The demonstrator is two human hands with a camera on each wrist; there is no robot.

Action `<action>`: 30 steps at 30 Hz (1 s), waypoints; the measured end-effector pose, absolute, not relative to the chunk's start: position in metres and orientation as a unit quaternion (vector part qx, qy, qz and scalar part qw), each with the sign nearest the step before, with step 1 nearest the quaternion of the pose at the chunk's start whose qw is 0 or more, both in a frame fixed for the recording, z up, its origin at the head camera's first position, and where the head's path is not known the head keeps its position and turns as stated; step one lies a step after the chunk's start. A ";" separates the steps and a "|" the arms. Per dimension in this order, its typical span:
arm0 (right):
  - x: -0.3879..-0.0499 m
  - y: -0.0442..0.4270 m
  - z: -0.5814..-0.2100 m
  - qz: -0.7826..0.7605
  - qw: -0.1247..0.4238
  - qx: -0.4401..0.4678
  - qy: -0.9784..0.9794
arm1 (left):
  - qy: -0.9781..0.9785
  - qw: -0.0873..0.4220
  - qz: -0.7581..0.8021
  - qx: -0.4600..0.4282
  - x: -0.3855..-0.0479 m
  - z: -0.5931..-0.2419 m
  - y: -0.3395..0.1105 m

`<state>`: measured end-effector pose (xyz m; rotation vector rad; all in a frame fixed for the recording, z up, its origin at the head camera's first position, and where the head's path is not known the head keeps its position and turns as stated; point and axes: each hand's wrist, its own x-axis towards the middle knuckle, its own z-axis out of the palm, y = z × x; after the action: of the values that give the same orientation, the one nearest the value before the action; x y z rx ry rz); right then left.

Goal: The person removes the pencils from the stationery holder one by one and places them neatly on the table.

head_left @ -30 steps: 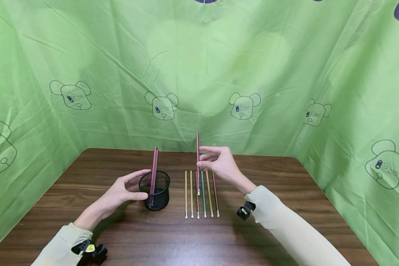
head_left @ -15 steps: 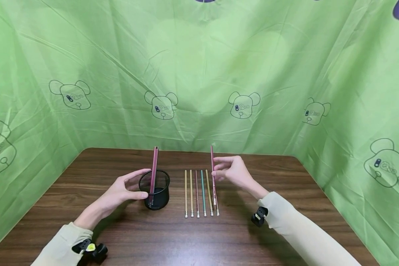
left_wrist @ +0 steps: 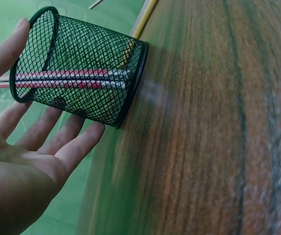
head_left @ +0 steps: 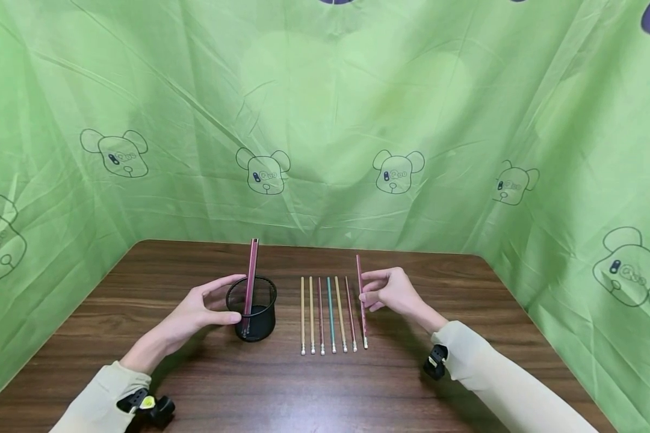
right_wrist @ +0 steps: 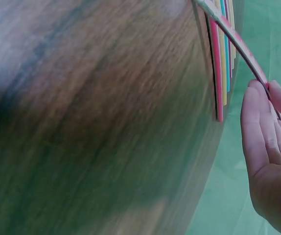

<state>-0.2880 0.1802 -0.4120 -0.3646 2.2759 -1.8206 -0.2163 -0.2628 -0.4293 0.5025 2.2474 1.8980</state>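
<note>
Pencils [head_left: 331,315], six in a row, one in the hand, others standing in a mesh cup [head_left: 261,329]

Green cloth [head_left: 325,90] printed with outlined animal faces [head_left: 267,176] hangs around a dark wood counter [head_left: 325,394]. Two arms in pale sleeves [head_left: 511,376] reach in from the near edge, each wrist wearing a small black camera [head_left: 435,362].

The left hand [head_left: 208,307] is spread wide about the black cup, thumb at the near side of the rim and the other fingers at the far side. The right hand [head_left: 392,293], off to the right of the row, holds a pink pencil [head_left: 359,270] in a narrow pinch between thumb and fingers.

The cup stands upright to the left of the row. At least two pink-and-dark pencils [head_left: 251,264] lean inside it, eraser ends down.

The six pencils lie flat, side by side and apart: yellow, yellow, dark red, teal, yellow, red. The pink one is tilted just beside the red, its far end raised; whether its eraser end touches the counter, I cannot tell.

By the look of it, the work is well along: six pencils laid out, the seventh not yet flat, and those in the cup not in the row.

Smallest are the pale erasers [head_left: 334,350], lined up toward the person.
</note>
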 end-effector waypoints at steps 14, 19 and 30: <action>-0.295 0.191 -0.427 -0.592 0.160 -0.083 0.785 | 0.756 0.078 0.628 0.168 -0.217 -0.430 -0.263; -0.298 0.191 -0.428 -0.579 0.176 -0.088 0.791 | 0.753 0.080 0.631 0.171 -0.217 -0.430 -0.264; -0.295 0.185 -0.430 -0.546 0.159 -0.079 0.819 | 0.751 0.081 0.633 0.171 -0.217 -0.430 -0.264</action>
<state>-0.2948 0.1847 -0.4296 -0.2257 2.3415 -1.5595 -0.2168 -0.2641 -0.4296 0.5123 2.2429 1.8915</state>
